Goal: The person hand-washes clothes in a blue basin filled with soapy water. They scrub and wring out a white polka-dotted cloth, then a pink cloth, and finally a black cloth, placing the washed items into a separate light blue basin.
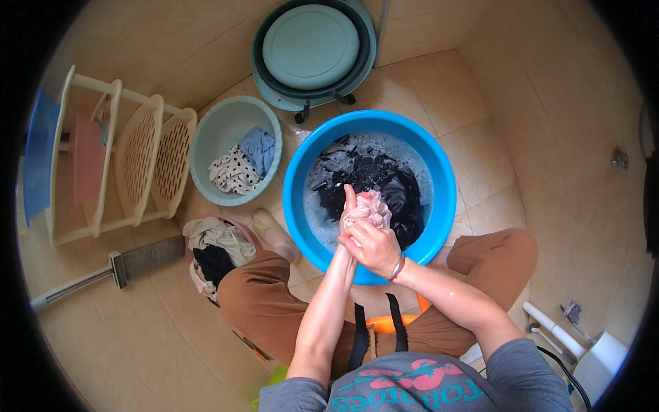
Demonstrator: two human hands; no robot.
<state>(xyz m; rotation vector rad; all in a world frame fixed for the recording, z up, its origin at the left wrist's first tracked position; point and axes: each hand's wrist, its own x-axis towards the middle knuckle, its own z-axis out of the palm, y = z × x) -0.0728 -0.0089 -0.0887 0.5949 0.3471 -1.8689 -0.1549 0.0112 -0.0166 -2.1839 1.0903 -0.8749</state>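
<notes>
Both my hands are together over a large blue basin (441, 147), gripping a wet, bunched pale pink cloth (371, 208). My left hand (349, 213) is at the cloth's left side, its thumb or a finger pointing up and the rest partly hidden. Wrapped over the lower part of the cloth is my right hand (374, 247), with a bracelet at the wrist. Beneath them, dark clothes (367, 172) soak in sudsy water inside the basin. What kind of garment the pink cloth is, I cannot tell.
A pale green basin (206, 113) holds a dotted cloth (235, 172) and a blue cloth (258, 150). Clothes (223, 240) fill a pink basin by my left leg. A cream rack (141, 165), a flat mop (147, 261) and folded green basins (312, 48) stand around; tiled walls enclose the space.
</notes>
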